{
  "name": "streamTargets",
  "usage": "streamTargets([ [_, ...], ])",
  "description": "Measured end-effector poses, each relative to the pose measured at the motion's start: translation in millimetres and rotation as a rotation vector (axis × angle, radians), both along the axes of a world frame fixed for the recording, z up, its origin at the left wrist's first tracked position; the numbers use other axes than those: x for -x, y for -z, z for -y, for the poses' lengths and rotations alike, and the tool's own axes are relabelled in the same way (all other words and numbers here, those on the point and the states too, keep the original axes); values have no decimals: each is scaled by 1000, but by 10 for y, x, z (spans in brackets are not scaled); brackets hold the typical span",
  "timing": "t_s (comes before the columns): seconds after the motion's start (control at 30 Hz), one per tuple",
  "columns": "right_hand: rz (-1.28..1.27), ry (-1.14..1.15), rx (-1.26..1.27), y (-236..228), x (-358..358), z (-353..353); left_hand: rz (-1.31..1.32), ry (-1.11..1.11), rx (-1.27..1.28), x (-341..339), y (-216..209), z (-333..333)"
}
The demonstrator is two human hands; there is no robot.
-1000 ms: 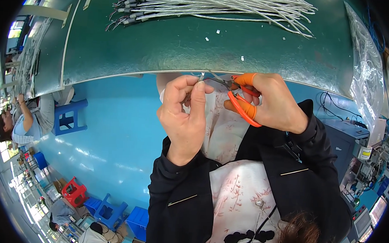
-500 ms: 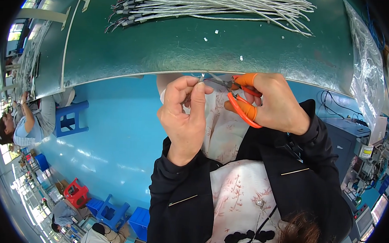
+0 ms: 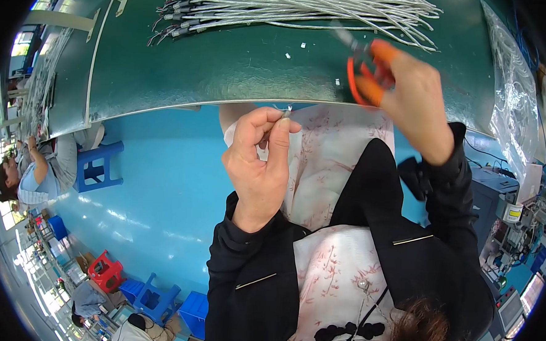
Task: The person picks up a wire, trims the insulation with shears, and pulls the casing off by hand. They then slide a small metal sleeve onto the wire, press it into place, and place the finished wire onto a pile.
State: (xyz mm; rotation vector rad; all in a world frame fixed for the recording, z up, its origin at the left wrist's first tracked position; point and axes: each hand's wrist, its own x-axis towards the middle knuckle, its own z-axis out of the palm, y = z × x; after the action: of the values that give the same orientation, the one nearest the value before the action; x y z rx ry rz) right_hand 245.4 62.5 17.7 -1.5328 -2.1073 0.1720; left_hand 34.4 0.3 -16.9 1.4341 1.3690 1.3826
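Observation:
My left hand (image 3: pixel 260 157) is just off the table's front edge, thumb and forefinger pinching a small cable end (image 3: pixel 287 112) with a pale, thin tip sticking out. The rest of that cable is hidden by the hand. Over the tabletop to the right, my right hand (image 3: pixel 413 94) grips orange-handled pliers (image 3: pixel 353 82), with orange finger covers on some fingertips. The pliers are smeared by motion. At their jaws shows a blurred whitish streak (image 3: pixel 342 34), which I cannot make out.
A bundle of silvery cables (image 3: pixel 306 8) with dark ends and thin wires lies across the green table (image 3: pixel 216 69). Small white scraps (image 3: pixel 287 56) dot its surface. Clear plastic bags (image 3: pixel 509 90) hang over the right side. Blue stools (image 3: pixel 100 166) and co-workers are at the left.
My right hand has carried the pliers away from the left hand, up and to the right over the table. The left hand has stayed nearly in place, still pinching the cable end.

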Motion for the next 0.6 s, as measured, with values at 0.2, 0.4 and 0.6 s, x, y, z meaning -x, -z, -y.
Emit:
streamTargets([
  [0.2,487,159,-134,188,-211,-364,-61,38,-19,-49,-61,-17],
  [0.4,320,130,-3,171,-435,-523,-81,52,-80,-38,-36,-49],
  [0.6,-337,-117,134,-184,-31,78,-183,72,-136,-98,-42,-89],
])
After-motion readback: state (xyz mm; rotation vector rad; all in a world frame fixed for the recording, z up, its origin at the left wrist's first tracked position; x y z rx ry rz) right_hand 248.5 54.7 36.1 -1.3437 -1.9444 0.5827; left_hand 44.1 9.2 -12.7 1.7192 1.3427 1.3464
